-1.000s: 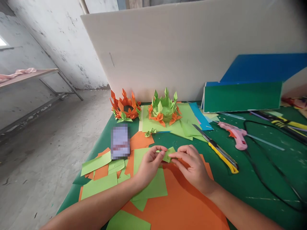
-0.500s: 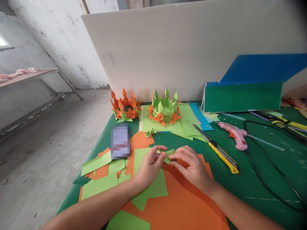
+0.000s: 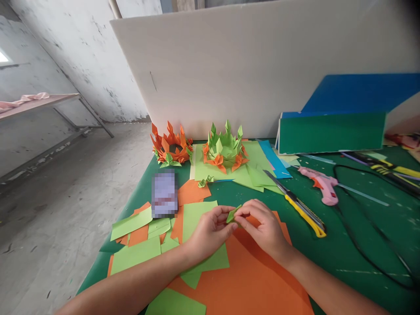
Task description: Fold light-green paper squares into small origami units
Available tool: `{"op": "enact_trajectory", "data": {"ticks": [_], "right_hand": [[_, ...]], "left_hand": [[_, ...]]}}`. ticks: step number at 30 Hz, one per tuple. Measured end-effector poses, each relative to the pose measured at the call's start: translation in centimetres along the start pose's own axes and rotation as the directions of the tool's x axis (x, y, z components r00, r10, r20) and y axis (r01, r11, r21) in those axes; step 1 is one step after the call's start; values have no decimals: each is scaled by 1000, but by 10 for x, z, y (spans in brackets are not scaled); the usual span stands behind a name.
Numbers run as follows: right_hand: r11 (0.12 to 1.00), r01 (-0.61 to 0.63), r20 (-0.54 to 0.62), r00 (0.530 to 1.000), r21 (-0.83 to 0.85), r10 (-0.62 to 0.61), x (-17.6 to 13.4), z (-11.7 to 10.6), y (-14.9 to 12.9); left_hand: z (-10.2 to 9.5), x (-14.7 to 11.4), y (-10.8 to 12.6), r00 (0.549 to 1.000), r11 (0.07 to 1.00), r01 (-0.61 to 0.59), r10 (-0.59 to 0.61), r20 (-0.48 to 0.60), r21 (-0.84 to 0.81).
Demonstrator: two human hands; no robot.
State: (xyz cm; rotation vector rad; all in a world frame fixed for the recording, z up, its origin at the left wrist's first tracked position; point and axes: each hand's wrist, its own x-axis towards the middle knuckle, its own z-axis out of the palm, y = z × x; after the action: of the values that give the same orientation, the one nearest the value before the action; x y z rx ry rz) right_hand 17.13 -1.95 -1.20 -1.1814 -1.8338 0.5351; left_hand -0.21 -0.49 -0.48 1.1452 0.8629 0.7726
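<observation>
Green tabletop (image 3: 354,249), lower frame: one folded green paper piece (image 3: 232,214), below centre, long axis rising rightward, pinched by left hand (image 3: 210,227) and right hand (image 3: 264,225), equally near.

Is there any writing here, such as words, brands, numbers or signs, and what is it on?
No text can be read.
Phone-like slab: pixelated, so nothing legible.
Yellow-handled cutter: any marks are too small to read.
Pink glue gun: no readable label.
Small green paper between the left hand and right hand: no visible writing.
</observation>
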Motion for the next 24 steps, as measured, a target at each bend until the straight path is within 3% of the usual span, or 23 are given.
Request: {"op": "enact_trajectory", "data": {"ticks": [8, 24], "right_hand": [[1000, -11, -27, 1000, -17, 10, -1, 1, -2], [1000, -8, -5, 1000, 11, 8, 0, 1, -4]], "left_hand": [[2, -1, -1, 997, 998, -54, 52, 48, 31], [-1, -1, -5, 999, 1000, -28, 28, 45, -3]]}}
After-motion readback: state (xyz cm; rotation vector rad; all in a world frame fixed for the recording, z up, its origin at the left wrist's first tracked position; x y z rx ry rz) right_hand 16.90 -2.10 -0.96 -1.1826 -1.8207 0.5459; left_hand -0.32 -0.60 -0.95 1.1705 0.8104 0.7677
